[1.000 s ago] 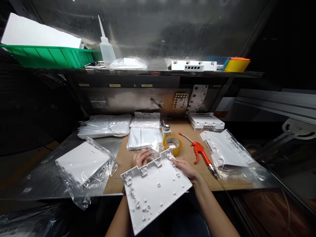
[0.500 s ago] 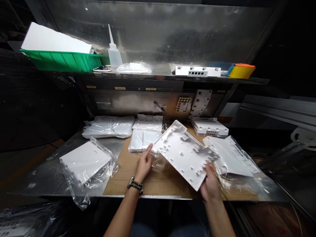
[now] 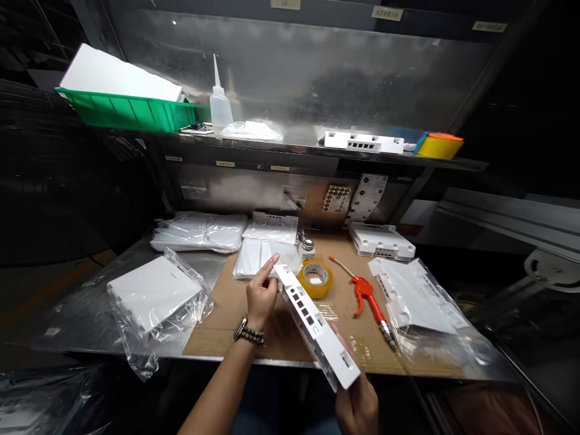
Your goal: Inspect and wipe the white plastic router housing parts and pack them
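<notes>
A white plastic housing (image 3: 317,329) with a row of square port cutouts is held edge-up above the cardboard. My left hand (image 3: 263,296) pinches its far left end, index finger along the corner. Around the near right end, my right hand (image 3: 356,399) is closed, its fingers partly hidden behind the part. Just beyond the housing lies a roll of yellow tape (image 3: 330,284). To the right of it rests a red air blow gun (image 3: 366,296) with its hose running off the near edge.
A bagged white housing (image 3: 156,293) lies at left, more bagged parts (image 3: 419,296) at right. Behind are plastic bags (image 3: 197,232) and stacked housings (image 3: 383,240). The shelf above carries a green basket (image 3: 127,112), a squeeze bottle (image 3: 220,109) and another housing (image 3: 362,142).
The housing has turned from its inner face to its port edge and come lower and nearer. My right hand moved down and left. The tape and blow gun are now uncovered.
</notes>
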`<state>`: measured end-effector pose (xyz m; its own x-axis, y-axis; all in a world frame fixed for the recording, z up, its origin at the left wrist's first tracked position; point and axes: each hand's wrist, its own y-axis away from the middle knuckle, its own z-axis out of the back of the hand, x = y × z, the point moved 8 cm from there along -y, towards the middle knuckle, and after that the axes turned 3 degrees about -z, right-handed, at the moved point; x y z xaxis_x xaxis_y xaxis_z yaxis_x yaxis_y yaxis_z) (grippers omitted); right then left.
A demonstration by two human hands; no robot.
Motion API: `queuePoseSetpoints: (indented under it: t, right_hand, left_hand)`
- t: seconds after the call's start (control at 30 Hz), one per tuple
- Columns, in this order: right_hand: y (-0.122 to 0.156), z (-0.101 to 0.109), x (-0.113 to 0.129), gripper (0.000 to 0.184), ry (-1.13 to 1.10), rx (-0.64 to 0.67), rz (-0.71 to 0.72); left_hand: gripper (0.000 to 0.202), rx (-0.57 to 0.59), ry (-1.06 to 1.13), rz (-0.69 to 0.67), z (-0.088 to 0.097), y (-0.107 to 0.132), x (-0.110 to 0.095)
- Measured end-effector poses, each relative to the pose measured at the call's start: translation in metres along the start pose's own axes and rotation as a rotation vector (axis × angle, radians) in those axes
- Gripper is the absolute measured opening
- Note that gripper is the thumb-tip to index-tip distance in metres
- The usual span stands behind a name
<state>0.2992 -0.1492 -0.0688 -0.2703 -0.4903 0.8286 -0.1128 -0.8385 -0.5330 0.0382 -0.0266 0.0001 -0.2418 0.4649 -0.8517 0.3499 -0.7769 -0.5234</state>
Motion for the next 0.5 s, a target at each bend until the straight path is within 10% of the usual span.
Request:
queuePoseSetpoints:
  t: [0.17, 0.37, 0.5]
  right_hand:
    - [-0.004, 0.002, 0.018, 0.039, 0.044, -0.020, 0.060]
    - [-0.014, 0.034, 0.014, 0.048, 0.127, -0.250, -0.154]
    - [-0.011, 0.064, 0.003, 0.065, -0.026, -0.517, -0.445]
  left_hand:
    - [0.048, 0.078, -0.186, -0.260, 0.002, 0.004, -0.041]
    - [0.073, 0.425, -0.484, -0.639, -0.037, 0.049, -0.091]
    - [0.105, 0.577, -0.527, -0.532, -0.061, 0.077, -0.088]
